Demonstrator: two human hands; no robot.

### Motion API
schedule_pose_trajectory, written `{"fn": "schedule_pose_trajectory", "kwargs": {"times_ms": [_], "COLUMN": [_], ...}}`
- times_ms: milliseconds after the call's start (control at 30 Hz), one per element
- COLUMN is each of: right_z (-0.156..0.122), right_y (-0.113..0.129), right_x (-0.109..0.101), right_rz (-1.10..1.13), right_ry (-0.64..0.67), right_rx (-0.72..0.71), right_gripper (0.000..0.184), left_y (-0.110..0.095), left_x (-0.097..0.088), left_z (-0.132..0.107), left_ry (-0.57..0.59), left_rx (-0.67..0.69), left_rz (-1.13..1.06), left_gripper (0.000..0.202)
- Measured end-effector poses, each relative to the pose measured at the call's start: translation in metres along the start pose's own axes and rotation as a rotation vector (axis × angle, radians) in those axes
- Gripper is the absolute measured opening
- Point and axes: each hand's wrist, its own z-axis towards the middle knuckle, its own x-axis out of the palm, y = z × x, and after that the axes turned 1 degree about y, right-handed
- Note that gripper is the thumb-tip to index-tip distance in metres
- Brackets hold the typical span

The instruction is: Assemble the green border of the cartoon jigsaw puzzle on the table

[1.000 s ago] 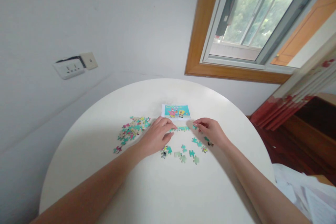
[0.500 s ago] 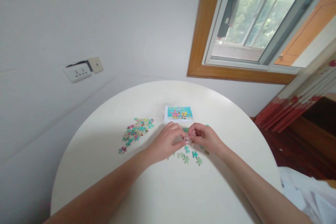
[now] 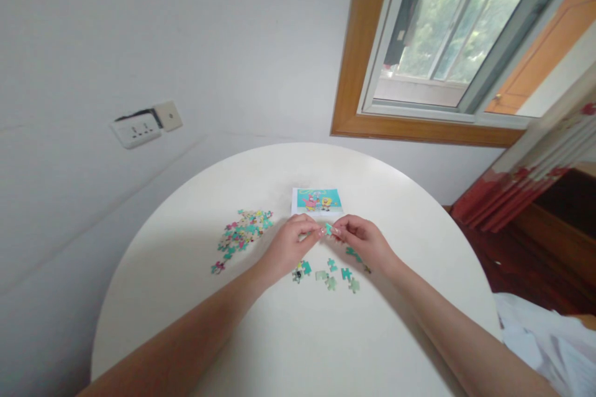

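Observation:
A small teal jigsaw puzzle piece [image 3: 328, 229] is between my fingertips, just in front of the picture card. My right hand [image 3: 365, 242] pinches it from the right. From the left, my left hand [image 3: 289, 245] has thumb and fingers closed at its edge. Below the hands lie loose puzzle pieces: a teal one [image 3: 346, 273], pale green ones [image 3: 330, 283], and a yellow, black and teal group [image 3: 300, 271] beside my left wrist. Other teal pieces [image 3: 352, 253] are partly hidden under my right hand.
Behind the hands lies a card [image 3: 319, 200] with two cartoon figures on teal. A heap of mixed puzzle pieces [image 3: 242, 232] is spread to the left on the round white table [image 3: 288, 335]. Wall and window frame [image 3: 419, 130] stand beyond the table's far edge.
Both hands have risen slightly away from me, and the held piece now shows its teal face. The yellow and black group near my left wrist has come into view.

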Motion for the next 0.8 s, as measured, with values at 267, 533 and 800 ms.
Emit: {"fn": "schedule_pose_trajectory", "kwargs": {"times_ms": [267, 533, 800], "right_z": [0.001, 0.018, 0.018], "right_y": [0.006, -0.019, -0.011], "right_x": [-0.004, -0.045, -0.032], "right_rz": [-0.161, -0.875, -1.097], "right_ry": [-0.099, -0.188, -0.141], "right_rx": [-0.001, 0.058, 0.287], "right_gripper": [0.029, 0.025, 0.023], "left_y": [-0.007, 0.005, 0.008], "left_x": [0.002, 0.010, 0.018], "left_z": [-0.003, -0.009, -0.008], "left_ry": [0.057, 0.192, 0.244], "left_rx": [0.081, 0.209, 0.209], "left_rz": [0.136, 0.514, 0.547], "left_gripper": [0.022, 0.035, 0.039]}}
